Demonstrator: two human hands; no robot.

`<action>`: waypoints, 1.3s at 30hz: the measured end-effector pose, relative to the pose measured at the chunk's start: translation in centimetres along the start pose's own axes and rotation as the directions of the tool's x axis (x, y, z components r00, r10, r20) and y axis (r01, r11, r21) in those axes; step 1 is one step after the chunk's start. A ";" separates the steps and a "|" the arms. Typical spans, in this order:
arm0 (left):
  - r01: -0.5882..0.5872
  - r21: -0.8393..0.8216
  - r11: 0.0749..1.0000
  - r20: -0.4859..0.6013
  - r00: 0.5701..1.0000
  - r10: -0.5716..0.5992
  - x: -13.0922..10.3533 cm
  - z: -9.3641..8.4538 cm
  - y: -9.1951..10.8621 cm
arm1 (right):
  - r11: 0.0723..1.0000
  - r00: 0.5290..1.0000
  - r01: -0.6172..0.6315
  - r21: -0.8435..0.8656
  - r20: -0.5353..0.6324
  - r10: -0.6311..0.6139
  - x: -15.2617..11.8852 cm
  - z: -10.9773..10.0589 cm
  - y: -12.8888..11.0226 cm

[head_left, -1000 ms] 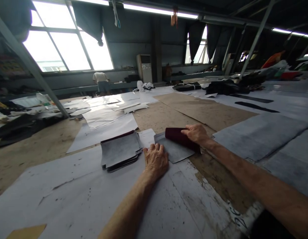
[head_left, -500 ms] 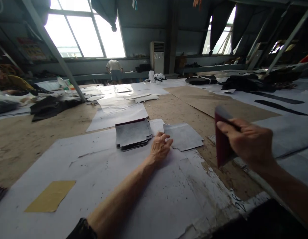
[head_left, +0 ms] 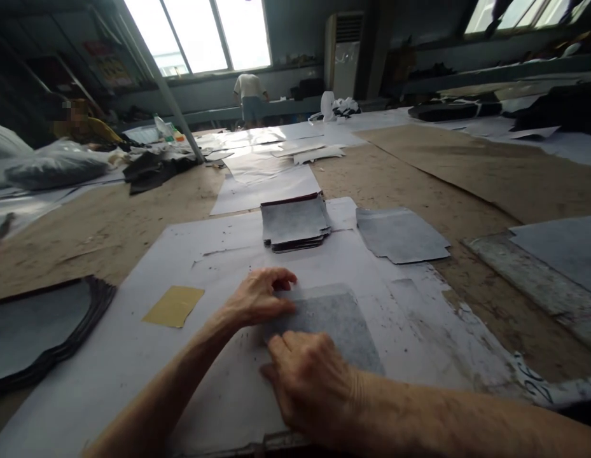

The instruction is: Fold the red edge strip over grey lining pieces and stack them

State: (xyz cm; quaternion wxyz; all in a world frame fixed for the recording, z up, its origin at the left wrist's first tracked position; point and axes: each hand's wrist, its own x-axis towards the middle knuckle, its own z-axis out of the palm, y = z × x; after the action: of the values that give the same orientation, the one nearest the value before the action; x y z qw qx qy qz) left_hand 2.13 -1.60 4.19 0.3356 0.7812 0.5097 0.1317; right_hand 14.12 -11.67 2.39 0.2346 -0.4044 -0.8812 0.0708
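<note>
1. The brown table (head_left: 156, 203) bears everything near me; its breadth seems to let pieces be spread apart.
2. My white paper (head_left: 99, 369) lies over it, likely as a smoother, paler ground against which grey edges show.
3. At far left, the dark-edged stack (head_left: 37, 331) sits apart, presumably to avoid mixing with the smaller pieces.
4. The grey piece (head_left: 336, 324) lies flat on the paper right before me, probably for easy reach.
5. My right hand (head_left: 309, 375), fingers curled, is at its lower left edge; I cannot tell whether it pinches.
6. Beyond, a lone notched piece (head_left: 403, 236) lies by the paper's right edge.
7. My left hand (head_left: 261, 299) has thumb and fingers parted at the grey piece's left side, perhaps steadying it.
8. The small pile (head_left: 292, 221) is layered, edges roughly together, seemingly for order.
9. The yellow card (head_left: 174, 306) lies flat, left of my hands.
</note>
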 end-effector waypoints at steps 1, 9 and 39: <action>-0.001 0.015 1.000 -0.030 1.000 0.001 -0.2 0.2 -0.3 | 0.998 1.000 -0.001 0.069 0.016 0.000 0.2 -0.1 -0.1; -0.172 0.074 0.982 -0.122 0.976 0.180 -0.8 0.9 -1.1 | 0.983 0.993 -0.115 -0.141 -0.030 0.112 0.6 -3.4 8.2; -0.632 0.562 0.533 0.024 0.657 0.753 -1.6 1.7 -1.9 | 0.824 0.920 0.373 -0.427 0.055 -0.388 -1.5 -3.9 10.9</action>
State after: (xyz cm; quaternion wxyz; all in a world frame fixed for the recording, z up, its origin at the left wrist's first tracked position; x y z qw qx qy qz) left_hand 1.04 -3.16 1.92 -0.0307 0.9585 0.2044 0.1962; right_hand 24.20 -5.85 1.89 0.1644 -0.2631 -0.9335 -0.1799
